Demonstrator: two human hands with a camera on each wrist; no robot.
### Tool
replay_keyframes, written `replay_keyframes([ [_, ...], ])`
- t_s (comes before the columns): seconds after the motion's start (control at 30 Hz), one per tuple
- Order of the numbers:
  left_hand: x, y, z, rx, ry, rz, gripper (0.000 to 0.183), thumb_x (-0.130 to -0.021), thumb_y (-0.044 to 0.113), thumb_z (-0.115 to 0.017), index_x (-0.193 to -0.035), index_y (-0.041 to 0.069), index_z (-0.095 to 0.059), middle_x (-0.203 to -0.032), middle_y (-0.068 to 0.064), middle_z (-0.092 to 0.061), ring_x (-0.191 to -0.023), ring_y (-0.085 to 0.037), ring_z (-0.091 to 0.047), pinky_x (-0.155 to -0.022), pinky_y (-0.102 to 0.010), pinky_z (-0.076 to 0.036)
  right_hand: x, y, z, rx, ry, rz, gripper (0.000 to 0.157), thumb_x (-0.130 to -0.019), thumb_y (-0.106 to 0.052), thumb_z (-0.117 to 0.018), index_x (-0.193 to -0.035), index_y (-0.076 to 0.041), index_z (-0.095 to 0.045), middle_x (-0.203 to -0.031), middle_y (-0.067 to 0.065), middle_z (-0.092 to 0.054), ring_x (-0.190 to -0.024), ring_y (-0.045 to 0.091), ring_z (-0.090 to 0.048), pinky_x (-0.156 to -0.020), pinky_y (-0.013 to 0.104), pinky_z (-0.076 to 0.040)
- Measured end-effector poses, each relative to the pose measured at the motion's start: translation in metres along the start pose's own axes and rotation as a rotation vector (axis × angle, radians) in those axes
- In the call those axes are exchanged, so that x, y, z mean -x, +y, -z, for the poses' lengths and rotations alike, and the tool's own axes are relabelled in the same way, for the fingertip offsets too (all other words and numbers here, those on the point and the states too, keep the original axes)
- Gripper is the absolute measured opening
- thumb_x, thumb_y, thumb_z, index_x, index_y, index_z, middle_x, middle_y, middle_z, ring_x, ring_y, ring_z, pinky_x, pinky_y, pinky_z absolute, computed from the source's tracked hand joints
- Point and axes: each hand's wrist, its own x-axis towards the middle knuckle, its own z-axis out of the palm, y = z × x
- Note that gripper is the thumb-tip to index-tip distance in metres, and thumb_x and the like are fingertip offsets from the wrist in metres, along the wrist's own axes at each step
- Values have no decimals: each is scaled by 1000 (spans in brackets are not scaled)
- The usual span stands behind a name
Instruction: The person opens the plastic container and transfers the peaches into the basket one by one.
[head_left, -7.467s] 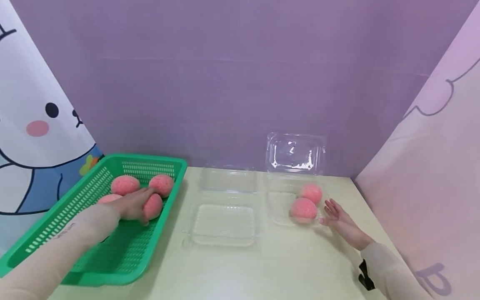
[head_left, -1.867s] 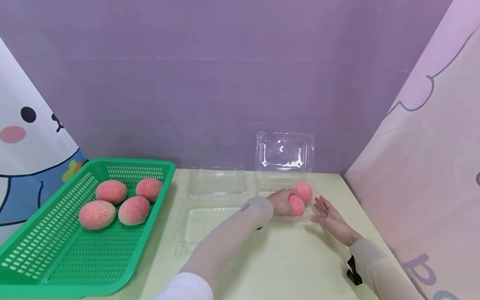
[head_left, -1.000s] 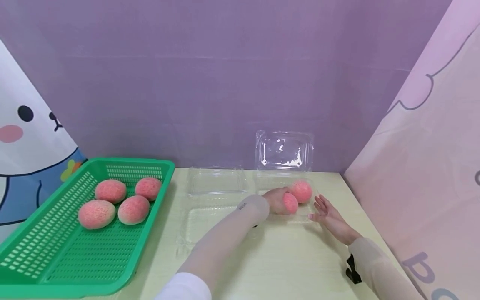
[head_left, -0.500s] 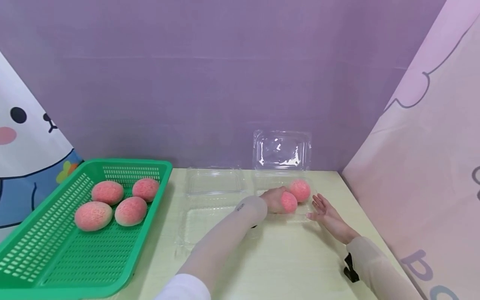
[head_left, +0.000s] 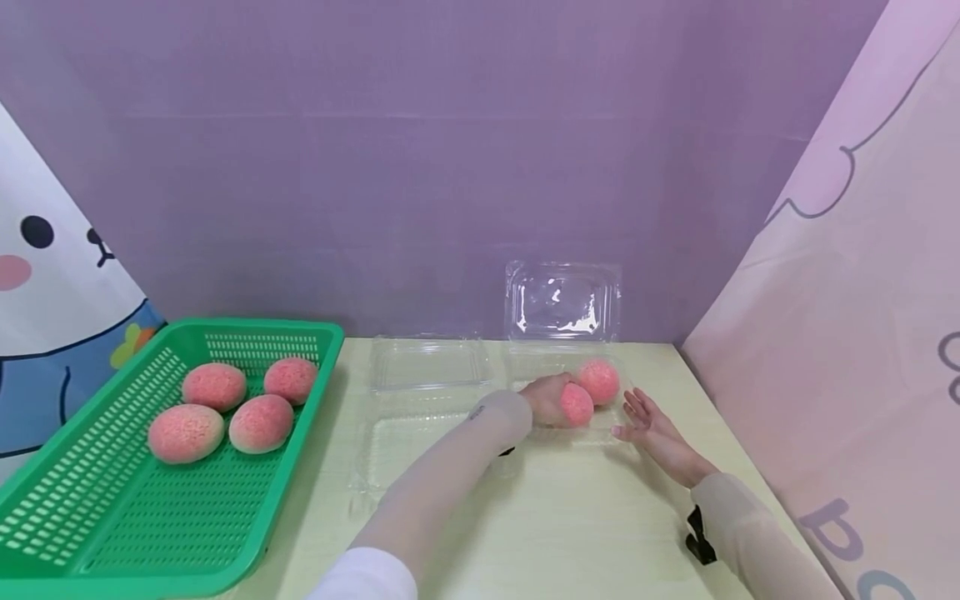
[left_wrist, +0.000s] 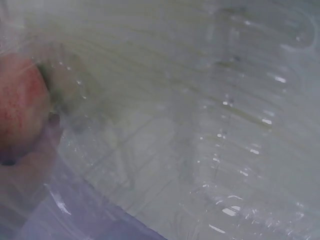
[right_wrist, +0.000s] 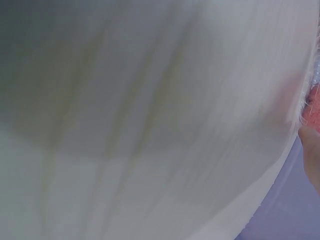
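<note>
My left hand reaches into the right-hand clear plastic clamshell box, whose lid stands up against the backdrop. Its fingers curl round a pink peach, partly hidden by the hand. Touching or very close behind it sits another peach. Whether anything more lies under the hand is hidden. The left wrist view shows the held peach with fingers at its lower side. Beside the box's right edge, my right hand has its fingers spread and holds nothing.
A green basket at the left holds several peaches. Between the basket and my left hand lies a second clear box, with its lid laid back and my left forearm across it. A purple backdrop closes off the back.
Seven seconds ago my left hand was among the basket's peaches; it has moved right into the box. The front peach has shifted slightly left. The right hand stays beside the box.
</note>
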Motion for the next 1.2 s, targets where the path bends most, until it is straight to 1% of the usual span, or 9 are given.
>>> replay_keyframes([
  [0.13, 3, 0, 2, 47, 3, 18, 70, -66, 23, -82, -127, 25, -49, -119, 6, -57, -109, -15, -54, -94, -39, -45, 0, 0, -2, -4, -3, -1, 93, -88, -15, -58, -144, -5, 16, -153, 17, 7, -139, 38, 2, -110, 54, -13],
  [0.3, 6, 1, 5, 85, 27, 29, 73, -60, 13, -85, -122, 26, -50, -112, 5, -58, -105, -15, -54, -89, -40, -47, 1, 1, -1, -3, -1, 5, 93, -88, -15, -58, -144, -5, 15, -153, 17, 7, -139, 38, 2, -109, 55, -13],
  [0.37, 7, 3, 7, 92, 38, 27, 73, -58, 12, -85, -121, 26, -51, -111, 6, -58, -105, -15, -54, -88, -40, -48, 1, 1, 0, -1, 0, 5, 93, -88, -15, -58, -144, -4, 15, -153, 18, 7, -139, 39, 2, -109, 55, -13],
  [0.53, 14, 7, 14, 149, 34, 38, 74, -55, 8, -85, -118, 28, -51, -109, 7, -58, -102, -16, -55, -87, -45, -48, 1, -1, 2, 6, 3, 1, 92, -89, -14, -57, -144, -3, 15, -153, 18, 7, -139, 39, 1, -109, 55, -13],
  [0.63, 21, 10, 22, 168, 37, 23, 74, -55, 5, -84, -118, 26, -51, -109, 6, -57, -103, -17, -55, -88, -46, -47, 1, -1, 3, 15, -1, 2, 91, -89, -14, -56, -144, -3, 16, -153, 18, 7, -139, 39, 2, -109, 55, -12],
  [0.77, 29, 14, 31, 140, 41, -27, 76, -58, 5, -83, -124, 20, -48, -116, 2, -57, -108, -19, -53, -92, -44, -45, 1, -2, 2, 7, -11, 2, 93, -89, -16, -57, -144, -3, 17, -152, 18, 8, -139, 39, 2, -109, 56, -12],
  [0.87, 34, 14, 35, 121, 33, -46, 77, -60, 6, -82, -127, 18, -46, -120, -1, -56, -110, -20, -52, -92, -43, -46, 1, -3, 1, 6, -14, -3, 94, -88, -17, -58, -144, -4, 17, -152, 18, 9, -139, 39, 2, -109, 55, -12],
  [1.03, 40, 13, 40, 136, 20, -59, 77, -60, 6, -83, -127, 18, -47, -120, -1, -56, -110, -20, -53, -90, -41, -47, 0, -4, 2, 14, -19, 6, 92, -89, -16, -56, -143, -4, 17, -152, 19, 9, -139, 39, 3, -110, 55, -11],
  [1.2, 49, 15, 46, 156, 5, -57, 73, -60, 6, -82, -124, 18, -48, -117, -1, -56, -104, -18, -55, -84, -35, -50, 0, -2, 2, 12, -16, 14, 92, -89, -16, -56, -144, -4, 17, -152, 19, 8, -139, 39, 3, -109, 56, -11],
])
